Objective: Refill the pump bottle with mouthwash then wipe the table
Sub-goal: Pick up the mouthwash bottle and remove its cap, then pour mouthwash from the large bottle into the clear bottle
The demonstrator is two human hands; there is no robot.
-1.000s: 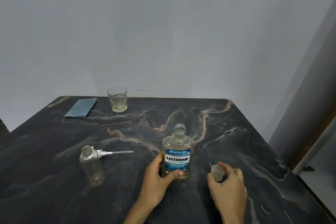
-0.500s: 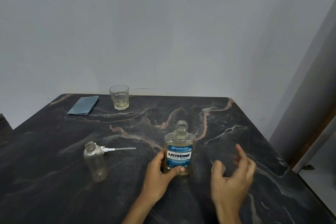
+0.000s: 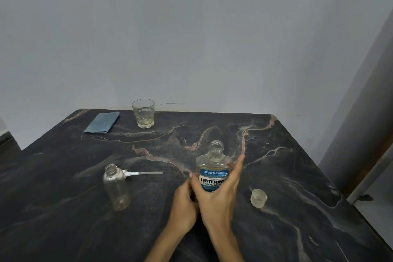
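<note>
Mouthwash bottle (image 3: 213, 166) upright near the bench (image 3: 287, 176) middle, uncapped, neck open. Left hand (image 3: 183, 206) gripping its lower left side, fingers curled against the label edge. Right hand (image 3: 219, 194) laid across the front, fingers (image 3: 238, 166) straight and together along the right shoulder, not wrapped round it. Cap (image 3: 258, 198) set down apart, to the right. Empty pump bottle (image 3: 116, 187) well left, upright, open-necked, pump head (image 3: 141, 173) lying just behind it. Further back, glass (image 3: 143, 113) holding a little pale liquid, and folded blue cloth (image 3: 102, 122) beside it.

Likely trouble: narrow pump-bottle neck, wide pouring mouth, so spill onto bench if tipped fast. Light empty bottle, unsteadied, easily knocked over. Flat right-hand contact liable to slip on lifting.
</note>
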